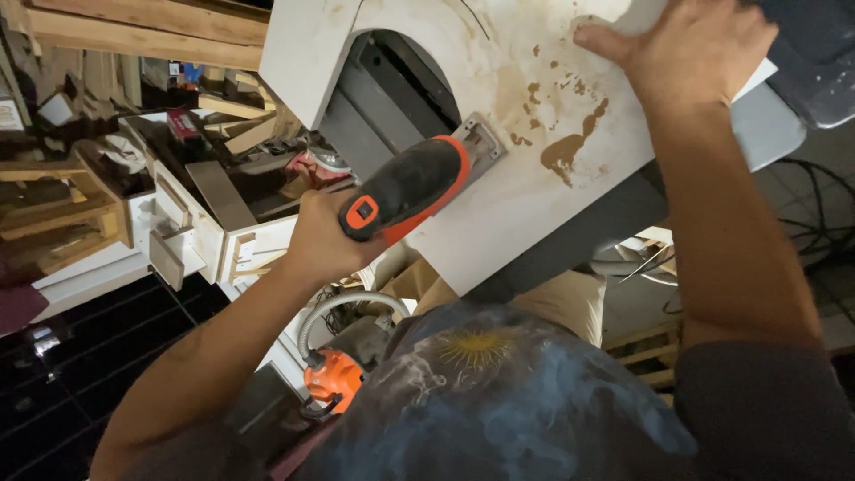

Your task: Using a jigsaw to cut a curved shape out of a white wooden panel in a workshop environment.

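My left hand [325, 236] grips a black and orange power tool [411, 183], a jigsaw whose metal base plate [481, 142] rests flat on a white board [534, 98]. The board carries brown stains [563, 151] and a curved cut-out at its left part [392, 80]. My right hand [690, 49] presses flat on the board's far side, fingers spread, holding it down. The board lies on a dark support under it.
White cabinet parts and wood offcuts [191, 205] are piled at the left. An orange and black tool with a grey hose [334, 374] lies below. Black cables [815, 232] trail on the floor at the right. Wooden beams [134, 31] run along the top left.
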